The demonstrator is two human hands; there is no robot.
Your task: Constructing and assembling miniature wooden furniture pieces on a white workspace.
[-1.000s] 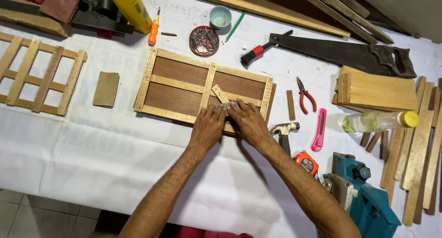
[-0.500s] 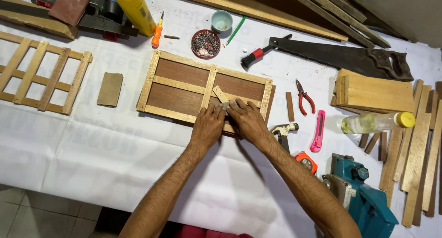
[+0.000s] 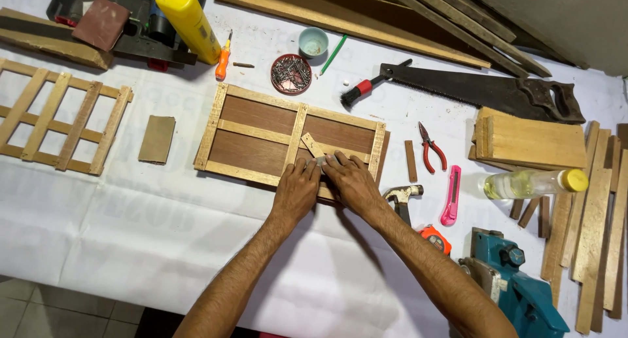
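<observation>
A wooden panel [image 3: 261, 125] with a pale frame and dark brown insets lies on the white-covered table [image 3: 131, 240]. A short pale wood strip [image 3: 312, 144] rests diagonally on its right half. My left hand [image 3: 296, 191] and my right hand [image 3: 351, 183] sit side by side on the panel's near edge, fingertips pressing at the lower end of the strip, where a small grey piece shows. Whether either hand grips anything is hidden by the fingers.
A hammer [image 3: 400, 197], pink utility knife [image 3: 451, 195], red pliers [image 3: 432, 146], tape measure [image 3: 436, 238] and teal power planer [image 3: 517, 286] lie right. A handsaw [image 3: 497, 93], brush [image 3: 363, 89], nail tin [image 3: 291, 73], cup [image 3: 313, 42], yellow bottle [image 3: 186, 21], slat lattice [image 3: 62, 122], sanding pad [image 3: 157, 138].
Both hands stay on the panel's near edge by the diagonal strip. The view has shifted slightly; nothing on the table has visibly moved.
</observation>
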